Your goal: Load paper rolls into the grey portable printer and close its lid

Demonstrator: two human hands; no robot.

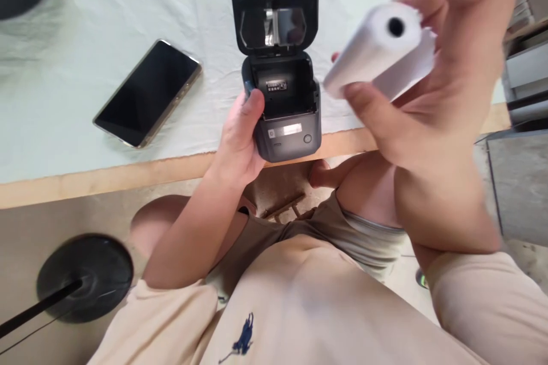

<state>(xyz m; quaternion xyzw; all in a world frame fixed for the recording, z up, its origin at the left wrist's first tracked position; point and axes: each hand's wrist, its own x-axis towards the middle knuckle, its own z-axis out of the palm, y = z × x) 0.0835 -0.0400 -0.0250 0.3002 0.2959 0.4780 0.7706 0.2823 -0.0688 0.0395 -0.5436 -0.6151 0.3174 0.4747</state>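
A small dark grey printer (287, 125) sits at the table's near edge with its lid (278, 5) flipped open and its paper bay empty. My left hand (240, 136) grips the printer's left side, thumb resting on its upper corner. My right hand (432, 91) is raised close to the camera, right of the printer, and holds a white paper roll (377, 51) with its hollow core facing me. The roll hangs above the table, apart from the printer.
A black phone (148, 92) lies screen-up on the white cloth (85, 68) to the left. The wooden table edge (107, 176) runs below it. A round black stand base (85, 276) rests on the floor at lower left. Grey shelving (524, 68) stands at right.
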